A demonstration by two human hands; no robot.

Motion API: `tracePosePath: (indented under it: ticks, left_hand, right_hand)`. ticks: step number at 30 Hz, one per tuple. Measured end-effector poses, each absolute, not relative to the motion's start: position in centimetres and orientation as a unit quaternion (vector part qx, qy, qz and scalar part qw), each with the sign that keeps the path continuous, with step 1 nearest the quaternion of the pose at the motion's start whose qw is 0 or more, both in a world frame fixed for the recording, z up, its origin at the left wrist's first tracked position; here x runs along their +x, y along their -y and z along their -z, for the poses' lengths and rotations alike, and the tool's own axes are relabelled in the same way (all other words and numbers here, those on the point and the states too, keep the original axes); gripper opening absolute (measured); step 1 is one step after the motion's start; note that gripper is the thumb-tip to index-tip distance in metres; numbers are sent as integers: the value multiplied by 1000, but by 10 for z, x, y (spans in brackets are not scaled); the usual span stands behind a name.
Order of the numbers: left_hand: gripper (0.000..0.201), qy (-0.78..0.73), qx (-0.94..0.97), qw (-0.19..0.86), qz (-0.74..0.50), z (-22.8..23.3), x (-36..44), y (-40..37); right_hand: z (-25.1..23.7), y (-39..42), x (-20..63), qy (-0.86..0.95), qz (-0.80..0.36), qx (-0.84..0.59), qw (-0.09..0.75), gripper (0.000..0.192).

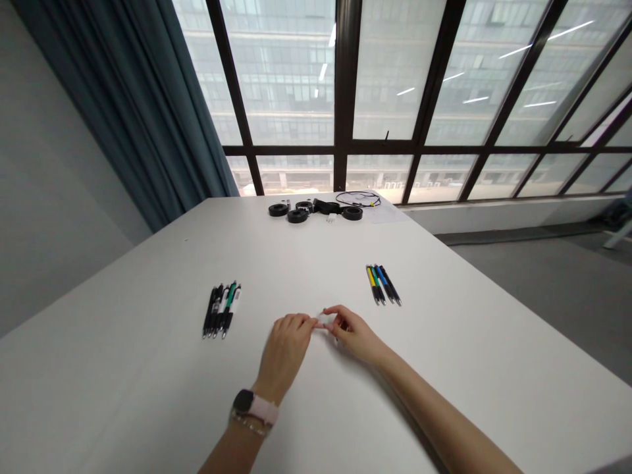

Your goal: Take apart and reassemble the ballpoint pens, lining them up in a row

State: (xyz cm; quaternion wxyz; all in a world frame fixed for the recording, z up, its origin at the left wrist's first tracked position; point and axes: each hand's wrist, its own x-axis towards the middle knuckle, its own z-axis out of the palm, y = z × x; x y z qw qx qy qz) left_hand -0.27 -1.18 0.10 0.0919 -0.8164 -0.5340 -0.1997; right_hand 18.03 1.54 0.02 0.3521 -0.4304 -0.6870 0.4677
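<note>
My left hand (290,332), a watch on its wrist, is closed just above the white table (296,263). Its fingertips meet those of my right hand (351,334), whose thumb and forefinger are bent towards each other in a pinch. A small whitish, see-through thing (324,318) shows faintly between the fingertips; its kind cannot be made out. To the left of my hands lie several pens (220,311) side by side, black, white and green. Another row of pens (382,284), yellow, green, blue and black, lies beyond my right hand.
Several black rolls (297,216), a small white plug-like piece (332,218) and a coiled black cable (358,199) lie at the table's far end. A blue curtain (148,99) hangs at the left, and windows (385,79) stand behind the table.
</note>
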Motion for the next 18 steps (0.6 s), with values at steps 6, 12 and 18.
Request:
tracePosePath:
  ticks: [6,12,18]
  left_hand:
    - [17,529,-818,102,198,-2,-3,12]
    - [16,532,-817,97,200,-4,-3,13]
    - [15,531,-816,90,210,-3,-4,12]
  right_hand:
    - [2,-15,179,670,-474,-454,345,26]
    - [0,-16,178,673,-481,-437,355,23]
    - [-1,-19,180,676,-468,-435,366,24]
